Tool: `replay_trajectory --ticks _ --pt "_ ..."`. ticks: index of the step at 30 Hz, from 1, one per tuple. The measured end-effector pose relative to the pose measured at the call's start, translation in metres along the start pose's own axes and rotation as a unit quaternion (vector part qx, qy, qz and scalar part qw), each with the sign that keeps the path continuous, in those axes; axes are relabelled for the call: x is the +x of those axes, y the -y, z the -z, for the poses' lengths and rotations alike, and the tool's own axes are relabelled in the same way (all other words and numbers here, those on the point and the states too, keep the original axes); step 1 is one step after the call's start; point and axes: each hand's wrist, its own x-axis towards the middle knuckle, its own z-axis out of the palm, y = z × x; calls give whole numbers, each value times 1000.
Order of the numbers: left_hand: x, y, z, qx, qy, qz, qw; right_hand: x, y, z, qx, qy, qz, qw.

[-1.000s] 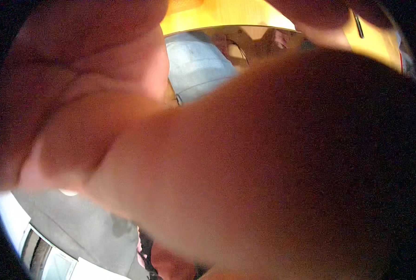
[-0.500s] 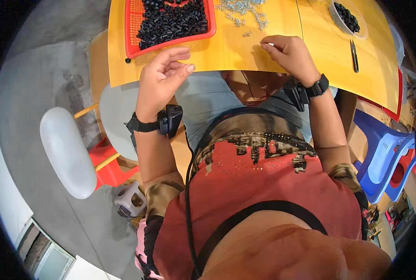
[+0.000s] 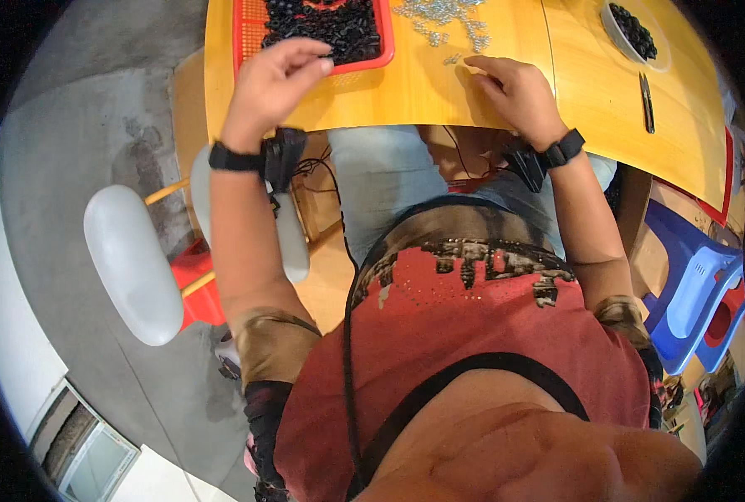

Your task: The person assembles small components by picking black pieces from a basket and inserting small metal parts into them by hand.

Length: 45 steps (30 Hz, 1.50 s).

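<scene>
Tabletop: left hand has reached red tray.

No packages, labels, signs or screens.

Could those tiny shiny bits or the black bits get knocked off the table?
Maybe. The small silvery pieces lie loose by the right hand, so a sweep of that hand could scatter them toward the table edge. The left hand is at the rim of the red tray of black parts; bumping it might spill some.
</scene>
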Motion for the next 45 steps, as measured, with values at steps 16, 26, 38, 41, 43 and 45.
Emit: replay_trajectory --ticks 16,26,38,41,43,45 --pt "130 -45 25 266 169 62 947 1 5 30 105 66 27 992" --pt "133 -22 -15 395 173 -12 902 -15 -11 27 161 71 22 984" --pt "138 -1 37 172 120 148 966 -15 -10 22 164 67 40 983" --pt "143 17 52 21 206 25 978 -18 -7 15 162 71 32 984" --pt "157 20 37 102 193 56 974 -20 -10 11 164 67 36 983" --pt "163 0 1 261 146 95 950 -24 -16 13 152 58 31 986"
